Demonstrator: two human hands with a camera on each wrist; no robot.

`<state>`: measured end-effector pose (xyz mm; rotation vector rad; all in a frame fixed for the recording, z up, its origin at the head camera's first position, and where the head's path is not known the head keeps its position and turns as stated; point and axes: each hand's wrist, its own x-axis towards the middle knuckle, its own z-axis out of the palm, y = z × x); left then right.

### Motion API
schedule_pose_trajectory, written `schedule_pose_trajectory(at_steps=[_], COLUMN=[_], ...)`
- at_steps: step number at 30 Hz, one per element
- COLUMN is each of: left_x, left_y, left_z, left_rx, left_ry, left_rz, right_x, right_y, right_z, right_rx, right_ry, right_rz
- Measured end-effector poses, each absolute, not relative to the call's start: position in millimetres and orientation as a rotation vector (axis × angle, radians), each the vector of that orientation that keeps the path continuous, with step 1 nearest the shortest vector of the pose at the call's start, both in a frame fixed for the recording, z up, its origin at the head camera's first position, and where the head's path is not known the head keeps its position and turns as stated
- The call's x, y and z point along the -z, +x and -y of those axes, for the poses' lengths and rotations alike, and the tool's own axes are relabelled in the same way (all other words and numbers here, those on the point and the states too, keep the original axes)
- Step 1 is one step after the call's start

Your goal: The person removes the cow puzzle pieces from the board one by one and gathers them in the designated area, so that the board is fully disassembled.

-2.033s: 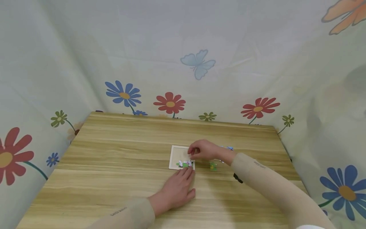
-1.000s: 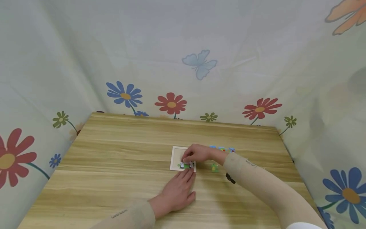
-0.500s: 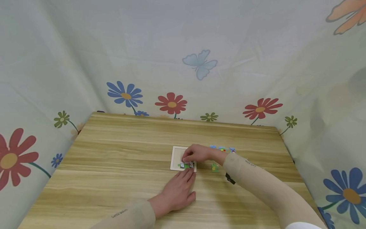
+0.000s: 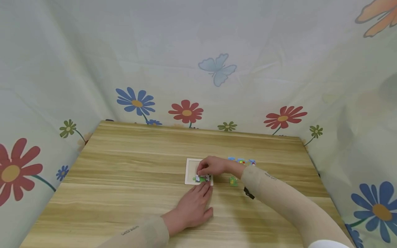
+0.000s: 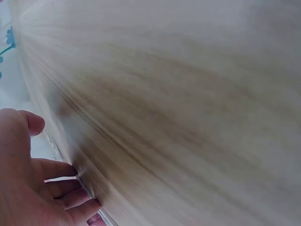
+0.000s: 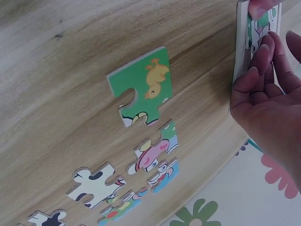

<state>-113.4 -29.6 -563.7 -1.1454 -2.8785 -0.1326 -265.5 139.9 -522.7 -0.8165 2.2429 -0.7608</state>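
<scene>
In the head view a square light-wood puzzle frame [image 4: 186, 174] lies on the table, with green and white puzzle pieces [image 4: 202, 179] along its near side. My right hand [image 4: 212, 166] reaches over the frame from the right. Its curled fingers and thumb pinch a small puzzle piece low against these pieces; the fingers hide most of it. The left hand [image 4: 191, 206] lies palm down with fingers extended, the fingertips on the frame's near edge. In the right wrist view more green and white pieces [image 6: 260, 30] show in the frame beside my right fingers.
A green puzzle piece with a chick [image 6: 136, 87] lies on the table right of the frame. Several more loose pieces [image 6: 94, 188] lie farther back, partly behind the right forearm in the head view. Flower-printed cloth [image 4: 173, 69] surrounds the wooden table [image 4: 130, 155].
From two seconds ago, my right hand has moved left and slightly down onto the pieces in the frame. Over the last second it has hardly moved. The left hand stays at the frame's edge.
</scene>
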Motion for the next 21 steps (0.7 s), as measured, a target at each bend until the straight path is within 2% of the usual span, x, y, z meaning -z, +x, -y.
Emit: schedule_pose_trajectory(at_steps=[21], left_x=[560], left_y=[-114], left_z=[28], left_rx=[0.125], left_ry=[-1.134], left_rz=[2.880], right_x=[522], right_y=[-265], right_z=[-129], right_rx=[0.746], right_ry=[-0.844], right_rz=[-2.215])
